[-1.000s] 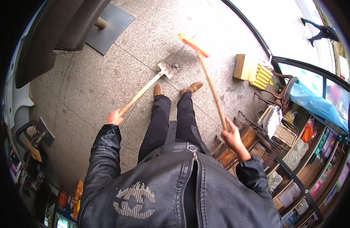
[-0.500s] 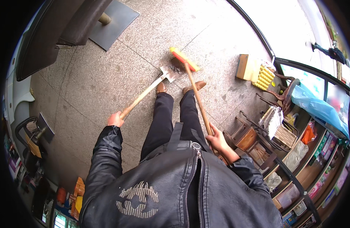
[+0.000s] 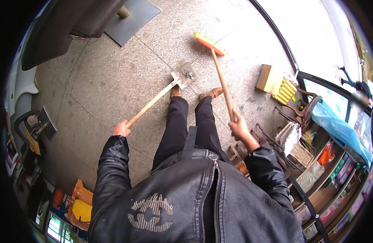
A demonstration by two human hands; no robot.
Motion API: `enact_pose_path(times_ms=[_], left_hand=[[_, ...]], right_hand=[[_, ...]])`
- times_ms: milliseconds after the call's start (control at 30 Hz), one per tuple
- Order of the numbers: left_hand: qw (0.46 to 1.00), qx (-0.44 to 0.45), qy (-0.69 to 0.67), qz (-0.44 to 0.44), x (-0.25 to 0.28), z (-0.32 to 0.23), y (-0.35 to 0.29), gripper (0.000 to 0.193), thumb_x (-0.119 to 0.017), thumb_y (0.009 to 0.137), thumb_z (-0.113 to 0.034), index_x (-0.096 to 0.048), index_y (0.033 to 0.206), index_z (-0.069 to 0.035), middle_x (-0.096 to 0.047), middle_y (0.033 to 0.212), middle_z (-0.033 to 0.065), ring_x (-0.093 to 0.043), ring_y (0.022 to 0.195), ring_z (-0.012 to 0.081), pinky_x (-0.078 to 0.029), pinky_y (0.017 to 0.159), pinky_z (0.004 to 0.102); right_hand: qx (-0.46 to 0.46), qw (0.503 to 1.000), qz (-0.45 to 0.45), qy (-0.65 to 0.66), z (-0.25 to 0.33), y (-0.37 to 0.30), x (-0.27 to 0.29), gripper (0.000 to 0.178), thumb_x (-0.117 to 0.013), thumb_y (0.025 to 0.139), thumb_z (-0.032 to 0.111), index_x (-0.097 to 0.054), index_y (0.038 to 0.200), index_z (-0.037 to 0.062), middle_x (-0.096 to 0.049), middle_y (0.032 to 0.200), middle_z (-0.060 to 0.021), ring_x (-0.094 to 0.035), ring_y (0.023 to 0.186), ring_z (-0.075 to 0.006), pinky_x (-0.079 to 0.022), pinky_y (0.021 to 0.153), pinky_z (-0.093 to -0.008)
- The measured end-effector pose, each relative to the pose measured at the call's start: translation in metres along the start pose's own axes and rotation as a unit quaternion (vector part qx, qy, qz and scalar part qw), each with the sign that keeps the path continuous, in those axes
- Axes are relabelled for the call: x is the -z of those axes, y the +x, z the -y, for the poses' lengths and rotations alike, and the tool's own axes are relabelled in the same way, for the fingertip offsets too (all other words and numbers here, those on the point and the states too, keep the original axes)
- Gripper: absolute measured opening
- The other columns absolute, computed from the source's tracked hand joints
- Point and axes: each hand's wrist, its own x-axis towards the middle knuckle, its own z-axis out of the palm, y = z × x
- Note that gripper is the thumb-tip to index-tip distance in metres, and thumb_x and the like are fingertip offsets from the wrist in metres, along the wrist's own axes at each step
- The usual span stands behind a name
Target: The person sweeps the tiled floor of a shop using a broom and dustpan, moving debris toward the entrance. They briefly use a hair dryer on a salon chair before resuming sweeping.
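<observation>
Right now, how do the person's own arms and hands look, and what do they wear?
Both arms are covered by long sleeves of a shiny black leather-like jacket, creased at the elbows. The left hand and the right hand are bare: no gloves, and no ring or watch can be made out. The cuffs end at the wrists.

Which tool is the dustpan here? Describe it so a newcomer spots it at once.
Start at the stone-tiled floor, just ahead of the person's brown shoes. The dustpan is the grey metal scoop on a long wooden handle held by the left hand; the broom beside it has an orange-yellow head.
</observation>
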Motion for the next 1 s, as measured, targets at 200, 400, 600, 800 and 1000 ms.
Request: enact_pose_path(times_ms=[200, 400, 600, 800, 1000], left_hand=[[1.0, 0.016, 0.005, -0.004, -0.005, -0.001, -0.009, 0.026, -0.063, 0.066, -0.014, -0.055, 0.09, -0.012, -0.061, 0.086, 0.0127, -0.058, 0.084, 0.0329, -0.047, 0.07, 0.0426], [1.0, 0.018, -0.015, -0.016, -0.001, -0.023, -0.024, 0.02, -0.061, 0.065, -0.013, -0.056, 0.085, -0.01, -0.061, 0.08, 0.0151, -0.059, 0.078, 0.0346, -0.047, 0.066, 0.0437], [0.998, 0.012, -0.059, 0.026, 0.029, -0.076, -0.052, 0.034, -0.067, 0.061, -0.02, -0.057, 0.092, -0.013, -0.062, 0.084, 0.0119, -0.06, 0.081, 0.0312, -0.047, 0.069, 0.0401], [0.988, 0.006, -0.151, 0.032, 0.063, -0.164, -0.071, 0.035, -0.067, 0.059, -0.02, -0.058, 0.092, -0.012, -0.062, 0.083, 0.0124, -0.059, 0.08, 0.0304, -0.046, 0.07, 0.0397], [0.971, -0.045, -0.236, -0.005, 0.103, -0.284, -0.069, 0.03, -0.063, 0.061, -0.015, -0.056, 0.088, -0.006, -0.057, 0.063, 0.0088, -0.057, 0.049, 0.0183, -0.045, 0.047, 0.0333]], right_hand=[[-0.019, 0.985, 0.156, 0.07, -0.028, -0.072, -0.004, 0.065, -0.052, 0.074, 0.0, -0.028, 0.134, 0.0089, -0.047, 0.058, -0.001, -0.04, 0.044, -0.0072, -0.033, 0.04, -0.0227], [-0.001, 0.989, 0.101, 0.111, -0.031, -0.106, 0.045, 0.066, -0.057, 0.073, 0.0, -0.03, 0.133, 0.008, -0.045, 0.056, 0.0023, -0.041, 0.047, -0.0053, -0.033, 0.042, -0.0215], [-0.027, 0.975, 0.024, 0.219, -0.028, -0.059, 0.09, 0.051, -0.053, 0.077, 0.004, -0.035, 0.125, 0.0025, -0.047, 0.055, -0.0025, -0.042, 0.034, -0.0109, -0.033, 0.031, -0.0249], [-0.031, 0.963, 0.013, 0.269, -0.051, -0.004, 0.15, 0.03, -0.051, 0.077, 0.003, -0.045, 0.107, -0.0017, -0.046, 0.055, -0.0026, -0.044, 0.036, -0.0119, -0.034, 0.031, -0.0247], [-0.066, 0.925, 0.047, 0.37, -0.063, 0.043, 0.213, 0.009, -0.053, 0.074, 0.001, -0.047, 0.081, -0.0004, -0.049, 0.056, -0.0062, -0.046, 0.038, -0.0146, -0.038, 0.034, -0.0274]])
